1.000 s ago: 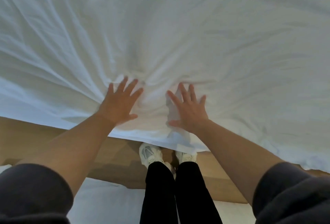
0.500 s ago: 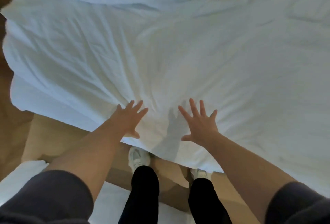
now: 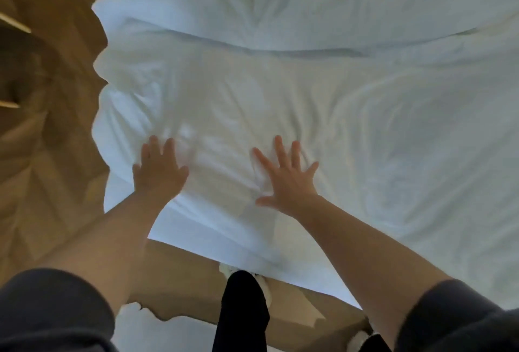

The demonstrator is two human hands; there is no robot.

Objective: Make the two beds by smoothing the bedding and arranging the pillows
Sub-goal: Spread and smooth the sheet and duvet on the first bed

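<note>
head view looks down on the white duvet (image 3: 280, 104), which covers nearly all of the bed and lies wrinkled, with creases running out from under the hands. its near edge hangs over the tan bed base (image 3: 182, 264), and its left side is bunched up at the edge of the bed. farther up, a thicker white layer (image 3: 309, 6) lies across the duvet; whether it is a pillow or a folded cover is unclear. the left hand (image 3: 158, 174) rests palm down on the duvet near the bunched left side, fingers straight and fairly close together, somewhat blurred. the right hand (image 3: 286, 180) lies flat on the duvet, apart from the left, fingers spread wide and thumb pointing out sideways. both bare forearms reach forward from dark sleeves (image 3: 50, 315). a black trouser leg (image 3: 241, 312) and a white shoe (image 3: 265, 290) stand by the bed base. more white bedding (image 3: 157, 332) shows at the bottom, and a wooden herringbone floor (image 3: 42, 169) lies to the left.
</note>
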